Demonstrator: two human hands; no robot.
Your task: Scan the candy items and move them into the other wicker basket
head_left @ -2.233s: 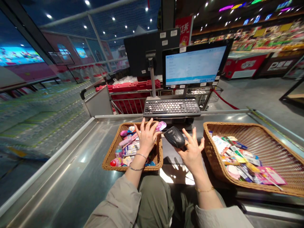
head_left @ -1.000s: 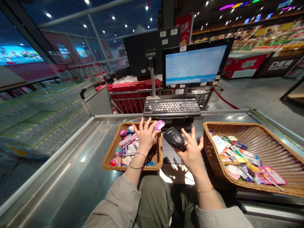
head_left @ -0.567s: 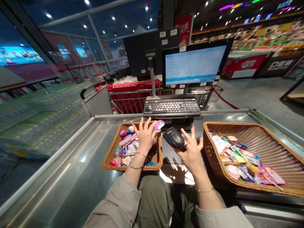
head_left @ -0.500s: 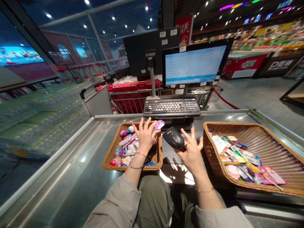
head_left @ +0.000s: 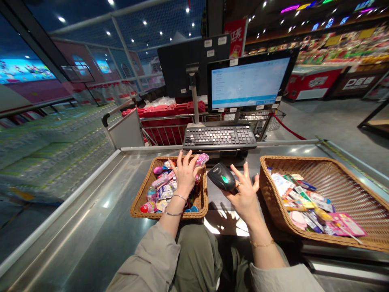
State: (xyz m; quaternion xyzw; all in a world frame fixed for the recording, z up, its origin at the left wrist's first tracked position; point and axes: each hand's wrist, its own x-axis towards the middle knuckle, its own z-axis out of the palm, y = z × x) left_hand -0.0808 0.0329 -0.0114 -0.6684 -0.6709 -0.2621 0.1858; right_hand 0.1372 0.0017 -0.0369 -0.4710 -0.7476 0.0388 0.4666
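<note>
Over the left wicker basket [head_left: 136, 202], my left hand [head_left: 185, 175] pinches a small pink-and-purple package [head_left: 202, 159] between thumb and fingers. Its exact kind is unclear. Several pink, white and blue packaged goods [head_left: 165, 190] lie in that basket below the hand. My right hand [head_left: 245, 194] has hold of a black barcode scanner [head_left: 221, 177], its fingers partly spread and its grip partly hidden by the palm. A green light glows on top of the scanner, whose head points left towards the package.
To the right stands a larger wicker basket [head_left: 358, 178] with several packaged items in it. A keyboard [head_left: 220, 136] and a lit monitor [head_left: 249, 83] are at the back of the metal counter [head_left: 100, 215]. A red-and-grey trolley [head_left: 164, 129] stands behind.
A green light has come on atop the scanner. The package has tilted and shifted slightly, and both hands stay nearly in place.
</note>
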